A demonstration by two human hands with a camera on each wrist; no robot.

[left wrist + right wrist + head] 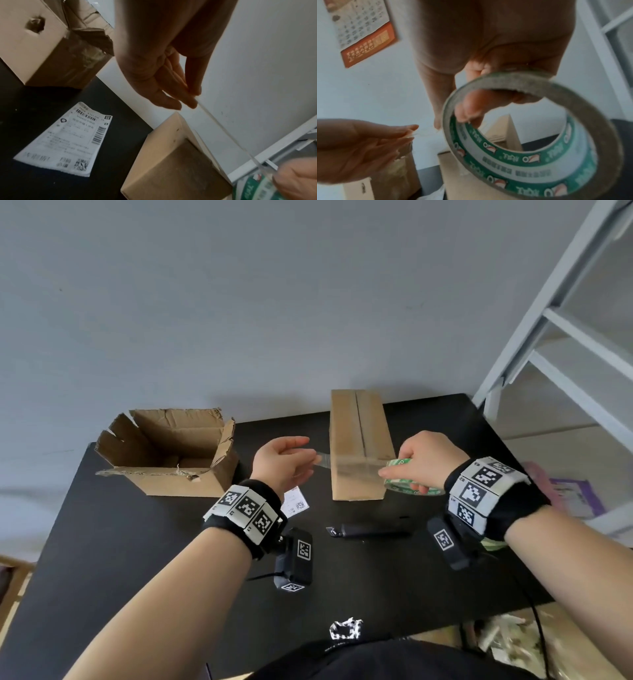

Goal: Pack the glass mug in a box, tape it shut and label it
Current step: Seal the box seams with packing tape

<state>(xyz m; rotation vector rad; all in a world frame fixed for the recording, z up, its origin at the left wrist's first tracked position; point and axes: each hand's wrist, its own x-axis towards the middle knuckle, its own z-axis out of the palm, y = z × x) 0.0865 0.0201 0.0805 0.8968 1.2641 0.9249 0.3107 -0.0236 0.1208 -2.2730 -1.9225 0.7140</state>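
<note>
A long closed cardboard box [359,443] lies on the black table [137,542], its top flaps meeting in a centre seam. My right hand [424,460] grips a green-cored roll of clear tape [411,479] just right of the box's near end; fingers pass through the roll [530,135]. My left hand [287,462] pinches the free tape end [197,98] left of the box. A clear strip of tape [349,465] stretches between the hands above the box's near end. The shipping label [295,501] lies on the table under my left wrist. The mug is not visible.
An open, torn cardboard box [168,453] stands at the table's left rear. A black utility knife [366,531] lies near the table's middle, in front of the closed box. A white ladder frame [565,337] rises on the right. A calendar [361,31] hangs on the wall.
</note>
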